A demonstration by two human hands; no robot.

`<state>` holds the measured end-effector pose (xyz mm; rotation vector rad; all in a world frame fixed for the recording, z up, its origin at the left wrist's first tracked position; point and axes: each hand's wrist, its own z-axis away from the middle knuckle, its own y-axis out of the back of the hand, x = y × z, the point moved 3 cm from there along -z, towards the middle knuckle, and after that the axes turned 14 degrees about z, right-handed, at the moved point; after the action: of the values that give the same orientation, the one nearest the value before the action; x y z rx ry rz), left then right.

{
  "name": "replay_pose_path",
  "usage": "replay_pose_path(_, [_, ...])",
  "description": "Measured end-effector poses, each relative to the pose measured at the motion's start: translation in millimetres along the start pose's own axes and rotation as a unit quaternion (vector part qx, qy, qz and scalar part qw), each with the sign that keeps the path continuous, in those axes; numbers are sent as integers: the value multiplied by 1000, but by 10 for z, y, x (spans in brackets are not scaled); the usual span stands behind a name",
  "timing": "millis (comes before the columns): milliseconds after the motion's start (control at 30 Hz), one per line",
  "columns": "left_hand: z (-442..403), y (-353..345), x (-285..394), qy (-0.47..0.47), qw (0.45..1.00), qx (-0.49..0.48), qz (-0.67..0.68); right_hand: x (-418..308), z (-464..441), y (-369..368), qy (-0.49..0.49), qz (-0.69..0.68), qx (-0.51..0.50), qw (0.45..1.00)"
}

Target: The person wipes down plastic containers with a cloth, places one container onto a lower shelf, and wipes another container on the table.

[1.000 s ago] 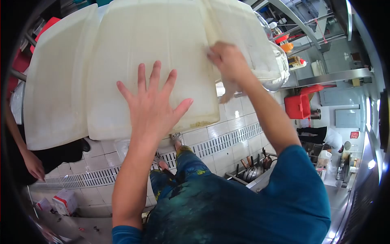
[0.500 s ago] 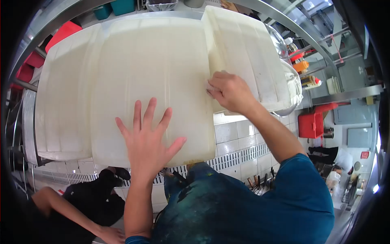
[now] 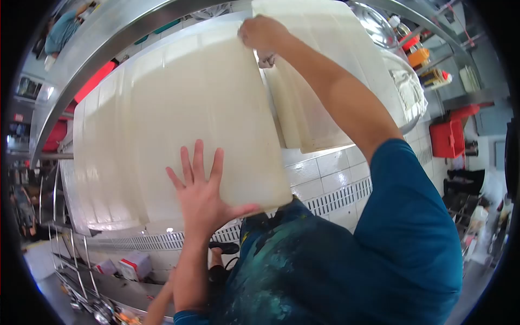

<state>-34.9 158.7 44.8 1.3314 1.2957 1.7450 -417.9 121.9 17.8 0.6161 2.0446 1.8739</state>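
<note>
At least two pale plastic tubs [image 3: 216, 103] fill the centre and upper right; whether the ridge at left marks a third is unclear. The left hand [image 3: 201, 201] rests on the central one, fingers spread wide, gripping nothing. At its top right corner, the blurred right hand [image 3: 262, 33] has curled fingers, any contents hidden. One metal bowl [image 3: 372, 26] is partly cut off.
</note>
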Motion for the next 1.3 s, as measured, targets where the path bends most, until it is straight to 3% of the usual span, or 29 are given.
replay_pose_path(33, [-76,-66,37,-10,1000,-7,-1,-94,237,-21,44,45,-26,998])
replay_pose_path(100, [-288,-117,86,-9,998,66,3,-307,1043,298,60,13,-63,996])
replay_pose_path(167, [-459,-127,91,-11,998,68,15,-435,1809,427,26,-41,0,999])
replay_pose_path(267, [-578,-113,111,1,997,65,38,-723,2450,565,-77,-86,-24,993])
replay_pose_path(333, [-569,-102,57,2,998,52,38,-907,2682,583,-122,-71,113,984])
replay_pose_path(400, [-559,-96,29,-5,997,58,50,-1063,2873,670,-150,-74,112,980])
replay_pose_path(533, [-550,-4,-182,-19,997,23,67,-1169,3075,727,-193,-110,77,972])
replay_pose_path(600, [-686,216,-493,-65,994,-69,63,-1182,3119,798,-192,-108,65,973])
replay_pose_path(667, [-920,456,-861,-110,991,-57,-52,-1238,3129,921,-206,-95,59,972])
replay_pose_path(767, [-1070,365,-1297,-66,996,-39,-43,-1374,3140,706,-234,-100,119,960])
replay_pose_path(867, [-1089,242,-1344,-68,997,8,-44,-1544,3120,652,-253,-68,93,961])
replay_pose_path(900, [-1076,233,-1352,-82,995,22,-55,-1678,3122,626,-246,-72,82,963])
replay_pose_path(1000, [-1084,229,-1347,-92,993,43,-64,-2303,2910,637,-104,-136,97,980])
replay_pose_path(1100, [-1074,206,-1401,-102,992,53,-57,-2934,2599,644,-67,-122,62,988])
replay_pose_path(1200, [-1083,164,-1410,-111,990,67,-54,-2729,2672,672,-45,-127,36,990])
replay_pose_path(1300, [-1060,198,-1435,-103,990,76,-66,-1769,3137,404,-93,41,111,989])
